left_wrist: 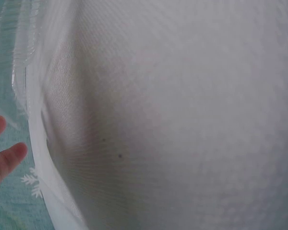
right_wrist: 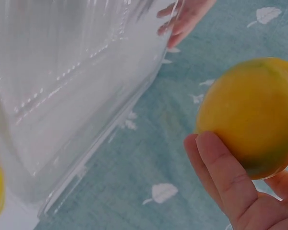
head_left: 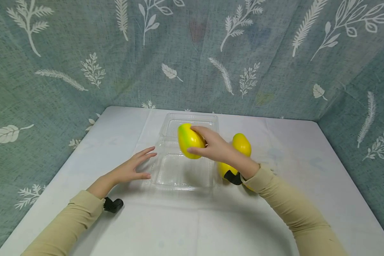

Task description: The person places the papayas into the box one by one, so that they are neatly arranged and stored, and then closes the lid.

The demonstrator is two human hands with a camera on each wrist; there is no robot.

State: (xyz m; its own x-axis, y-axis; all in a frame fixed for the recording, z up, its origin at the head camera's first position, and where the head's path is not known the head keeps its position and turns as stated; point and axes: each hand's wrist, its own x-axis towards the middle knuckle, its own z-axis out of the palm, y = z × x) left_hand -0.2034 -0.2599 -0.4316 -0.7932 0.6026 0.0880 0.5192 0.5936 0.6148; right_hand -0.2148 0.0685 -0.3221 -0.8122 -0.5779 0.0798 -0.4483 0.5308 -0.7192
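My right hand (head_left: 212, 144) grips a yellow mango (head_left: 187, 140) with a green streak, raised over the clear plastic clamshell box (head_left: 185, 172). In the right wrist view the fingers curl round the mango (right_wrist: 252, 115) from below. The box lies unfolded, its lid (head_left: 172, 124) toward the back of the table. My left hand (head_left: 131, 169) is beside the box's left edge, fingers spread and holding nothing. Two of its fingertips (left_wrist: 12, 155) show at the left of the left wrist view.
More yellow mangoes lie to the right of the box, one farther back (head_left: 241, 144) and another nearer (head_left: 224, 170), partly behind my right wrist. A white cloth covers the table (head_left: 179, 220). A green leaf-patterned curtain (head_left: 185, 57) stands behind and at the sides.
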